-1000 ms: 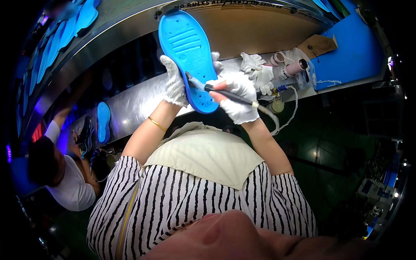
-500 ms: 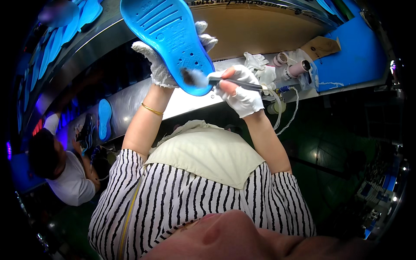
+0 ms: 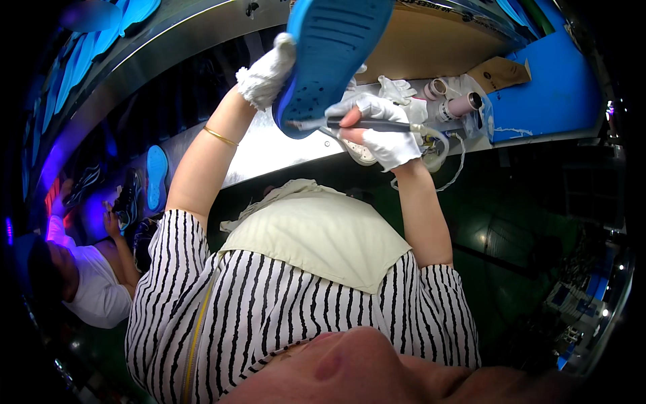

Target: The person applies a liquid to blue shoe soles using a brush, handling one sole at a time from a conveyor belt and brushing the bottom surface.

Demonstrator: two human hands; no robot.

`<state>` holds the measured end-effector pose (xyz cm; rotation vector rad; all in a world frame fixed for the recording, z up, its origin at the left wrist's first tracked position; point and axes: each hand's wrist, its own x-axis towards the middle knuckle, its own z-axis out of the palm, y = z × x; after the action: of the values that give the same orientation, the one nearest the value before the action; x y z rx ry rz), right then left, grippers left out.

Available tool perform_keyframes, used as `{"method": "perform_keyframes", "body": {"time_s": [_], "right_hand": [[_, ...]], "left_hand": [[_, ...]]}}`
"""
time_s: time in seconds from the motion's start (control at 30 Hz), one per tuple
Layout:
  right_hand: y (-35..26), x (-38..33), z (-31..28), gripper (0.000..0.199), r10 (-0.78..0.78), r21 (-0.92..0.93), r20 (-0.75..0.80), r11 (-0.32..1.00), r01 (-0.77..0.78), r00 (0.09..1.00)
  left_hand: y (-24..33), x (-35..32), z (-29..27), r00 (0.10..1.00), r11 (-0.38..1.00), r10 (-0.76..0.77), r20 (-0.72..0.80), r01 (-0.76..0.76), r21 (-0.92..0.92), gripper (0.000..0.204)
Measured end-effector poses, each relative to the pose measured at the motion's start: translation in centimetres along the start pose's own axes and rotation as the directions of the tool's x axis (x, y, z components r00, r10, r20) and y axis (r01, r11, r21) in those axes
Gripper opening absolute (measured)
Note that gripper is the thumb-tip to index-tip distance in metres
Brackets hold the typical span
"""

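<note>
Blue shoe sole gripped in left hand fingers

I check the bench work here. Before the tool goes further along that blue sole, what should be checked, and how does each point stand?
1. Left hand grips the blue sole: ok, glove wraps its edge.
2. Right hand holds the tool firmly: ok, fingers closed round it.
3. Tool tip meets the sole's lower edge: ok, it appears to touch.
4. Both gloves on: ok.
5. Cord hangs free of the bench: cannot tell, it loops by the clutter.
6. Sole's ribbed face in sight: ok, it faces the camera.
</note>
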<state>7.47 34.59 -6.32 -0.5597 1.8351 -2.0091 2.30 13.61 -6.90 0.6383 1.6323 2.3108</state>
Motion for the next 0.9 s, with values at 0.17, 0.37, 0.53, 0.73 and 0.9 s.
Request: {"method": "perform_keyframes", "body": {"time_s": [0.17, 0.37, 0.53, 0.73, 0.9], "right_hand": [[1.7, 0.7, 0.7, 0.013, -0.094, -0.246, 0.115, 0.962, 0.121, 0.989], [0.4, 1.1, -0.6, 0.012, -0.024, -0.123, 0.155, 0.991, 0.043, 0.988], [0.7, 0.8, 0.0, 0.013, 0.079, -0.253, 0.135, 0.966, -0.042, 0.988], [-0.1, 2.0, -2.2, 0.014, -0.305, -0.372, 0.132, 0.867, 0.333, 0.943], [-1.0, 1.7, -2.9, 0.011, -0.124, -0.464, 0.184, 0.864, 0.197, 0.975]], "left_hand": [[0.0, 0.6, -0.5, 0.955, 0.941, -0.277, -0.105, 0.291, 0.173, 0.114], [0.1, 0.8, 0.2, 0.887, 0.830, -0.375, -0.268, 0.451, 0.328, 0.101], [0.3, 1.4, -0.3, 0.858, 0.793, -0.453, -0.242, 0.512, 0.330, 0.098], [1.7, 1.0, 1.4, 0.902, 0.857, -0.382, -0.203, 0.428, 0.289, 0.097], [1.3, 0.8, 0.0, 0.891, 0.846, -0.397, -0.221, 0.448, 0.289, 0.098]]}}
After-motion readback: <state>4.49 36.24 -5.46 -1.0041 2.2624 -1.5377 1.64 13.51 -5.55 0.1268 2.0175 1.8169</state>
